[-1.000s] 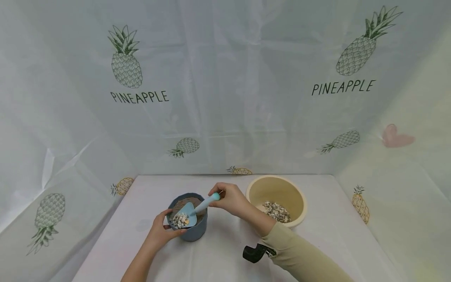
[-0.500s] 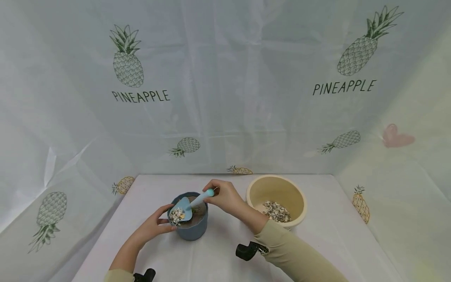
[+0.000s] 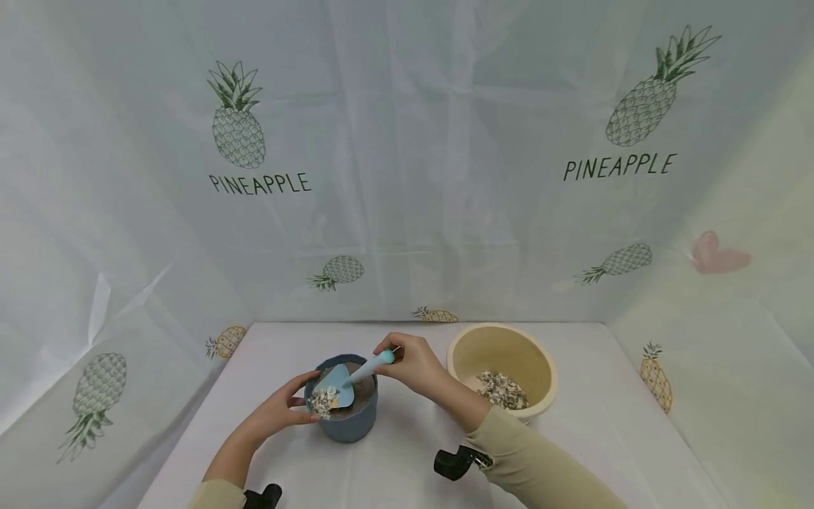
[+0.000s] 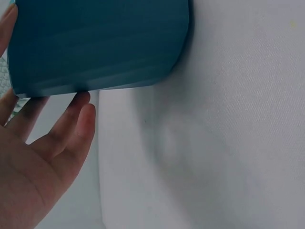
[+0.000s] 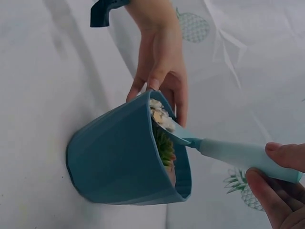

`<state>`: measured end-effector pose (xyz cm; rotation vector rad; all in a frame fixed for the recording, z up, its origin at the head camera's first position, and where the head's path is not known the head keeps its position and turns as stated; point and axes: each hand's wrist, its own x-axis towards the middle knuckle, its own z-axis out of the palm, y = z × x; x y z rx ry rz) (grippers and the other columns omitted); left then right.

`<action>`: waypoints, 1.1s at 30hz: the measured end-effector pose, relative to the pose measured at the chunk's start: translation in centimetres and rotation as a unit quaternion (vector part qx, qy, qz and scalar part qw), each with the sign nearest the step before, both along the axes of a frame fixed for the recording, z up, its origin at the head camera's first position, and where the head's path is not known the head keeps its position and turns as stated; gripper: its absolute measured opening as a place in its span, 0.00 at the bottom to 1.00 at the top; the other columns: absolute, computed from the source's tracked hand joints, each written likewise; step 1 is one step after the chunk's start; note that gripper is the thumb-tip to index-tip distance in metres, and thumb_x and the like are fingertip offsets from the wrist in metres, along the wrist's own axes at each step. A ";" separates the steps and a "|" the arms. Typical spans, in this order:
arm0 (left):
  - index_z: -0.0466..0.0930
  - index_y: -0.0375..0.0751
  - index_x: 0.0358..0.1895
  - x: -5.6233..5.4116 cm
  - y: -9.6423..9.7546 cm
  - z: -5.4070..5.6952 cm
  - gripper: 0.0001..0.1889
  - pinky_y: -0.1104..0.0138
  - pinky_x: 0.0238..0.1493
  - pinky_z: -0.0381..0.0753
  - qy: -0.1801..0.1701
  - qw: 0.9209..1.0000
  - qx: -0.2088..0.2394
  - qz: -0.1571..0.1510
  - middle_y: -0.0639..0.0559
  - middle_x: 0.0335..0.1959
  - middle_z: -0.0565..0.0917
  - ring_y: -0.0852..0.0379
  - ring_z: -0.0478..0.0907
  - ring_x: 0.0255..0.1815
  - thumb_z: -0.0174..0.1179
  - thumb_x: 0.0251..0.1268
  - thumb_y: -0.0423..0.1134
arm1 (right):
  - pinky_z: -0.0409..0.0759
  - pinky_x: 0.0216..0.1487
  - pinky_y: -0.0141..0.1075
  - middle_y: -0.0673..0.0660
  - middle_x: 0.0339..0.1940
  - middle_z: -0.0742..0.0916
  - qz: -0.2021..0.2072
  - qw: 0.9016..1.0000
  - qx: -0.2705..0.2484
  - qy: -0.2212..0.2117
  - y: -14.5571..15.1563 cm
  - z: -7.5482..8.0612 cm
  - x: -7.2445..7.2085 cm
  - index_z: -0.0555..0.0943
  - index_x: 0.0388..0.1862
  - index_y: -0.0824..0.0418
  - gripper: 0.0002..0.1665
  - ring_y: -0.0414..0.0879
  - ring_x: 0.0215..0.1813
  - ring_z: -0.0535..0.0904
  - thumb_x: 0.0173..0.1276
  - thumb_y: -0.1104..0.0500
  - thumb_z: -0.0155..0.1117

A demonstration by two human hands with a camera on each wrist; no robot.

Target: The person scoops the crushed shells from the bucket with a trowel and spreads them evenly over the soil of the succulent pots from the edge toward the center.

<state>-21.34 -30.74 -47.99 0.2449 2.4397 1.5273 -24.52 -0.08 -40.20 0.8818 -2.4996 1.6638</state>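
Note:
A blue-grey flowerpot (image 3: 351,428) stands on the table, with brown soil inside. In the right wrist view a green succulent (image 5: 165,149) shows within its rim. My left hand (image 3: 272,413) holds the pot's left side, thumb at the near rim and fingers at the far side. Between thumb and fingers, my right hand (image 3: 416,366) pinches the handle end of a light blue hand trowel (image 3: 343,382). Its blade tilts down to the left, inside the pot's rim near the left hand. Small pale pebbles (image 3: 324,401) lie at the blade's tip.
A cream basin (image 3: 543,353) with mixed pebbles (image 3: 502,390) stands to the right, partly behind the right forearm. Black wrist mounts (image 3: 453,464) jut from both sleeves. A pineapple-print sheet (image 3: 407,177) rises behind the white table (image 3: 407,466) and along its sides.
My left hand has slid leftward round the rim, its thumb drawn back from the pot's front. The trowel went left with its pebbles, then slightly back right. The head view has tilted a little.

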 end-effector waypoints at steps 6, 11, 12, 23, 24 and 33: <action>0.56 0.39 0.75 0.2 0.1 0.0 0.48 0.51 0.49 0.79 0.004 1.000 -0.004 0.013 0.30 0.74 0.53 0.33 0.70 0.62 0.75 0.52 0.38 | 0.81 0.32 0.31 0.51 0.36 0.85 0.008 1.000 0.003 -0.002 0.7 -0.2 -0.2 0.84 0.38 0.63 0.12 0.42 0.33 0.82 0.55 0.70 0.75; 0.57 0.37 0.74 0.4 0.4 0.0 0.47 0.52 0.48 0.80 0.003 1.000 -0.007 0.025 0.28 0.73 0.53 0.33 0.72 0.60 0.75 0.51 0.36 | 0.81 0.33 0.32 0.51 0.36 0.84 0.008 1.000 0.009 -0.004 1.1 0.0 -0.4 0.84 0.40 0.63 0.12 0.42 0.33 0.81 0.57 0.69 0.74; 0.58 0.36 0.74 0.4 0.5 0.1 0.47 0.51 0.48 0.80 0.003 1.000 -0.006 0.028 0.27 0.73 0.53 0.32 0.72 0.60 0.75 0.51 0.36 | 0.81 0.33 0.32 0.52 0.36 0.84 0.008 1.000 0.009 -0.004 1.1 0.0 -0.4 0.84 0.40 0.63 0.12 0.42 0.33 0.81 0.57 0.69 0.74; 0.58 0.38 0.74 0.8 1.2 0.2 0.47 0.52 0.48 0.81 -0.001 0.998 0.004 0.058 0.27 0.73 0.53 0.31 0.70 0.61 0.75 0.50 0.34 | 0.81 0.33 0.32 0.53 0.36 0.85 -0.005 1.000 -0.015 -0.003 0.4 -0.2 -0.7 0.84 0.40 0.64 0.12 0.44 0.34 0.83 0.57 0.70 0.74; 0.58 0.38 0.74 0.9 1.3 0.2 0.47 0.53 0.48 0.81 -0.002 0.998 0.003 0.059 0.27 0.73 0.53 0.31 0.70 0.61 0.75 0.50 0.34 | 0.81 0.33 0.32 0.53 0.36 0.85 -0.005 1.000 -0.017 -0.002 0.3 -0.2 -0.7 0.84 0.40 0.63 0.12 0.44 0.35 0.83 0.57 0.70 0.74; 0.59 0.38 0.73 1.4 1.8 0.3 0.48 0.53 0.48 0.81 -0.014 0.996 0.009 0.082 0.28 0.73 0.54 0.30 0.70 0.61 0.77 0.48 0.34 | 0.81 0.34 0.31 0.51 0.37 0.84 -0.004 1.000 -0.014 0.003 0.1 -0.4 -0.4 0.84 0.41 0.64 0.12 0.44 0.35 0.82 0.58 0.69 0.73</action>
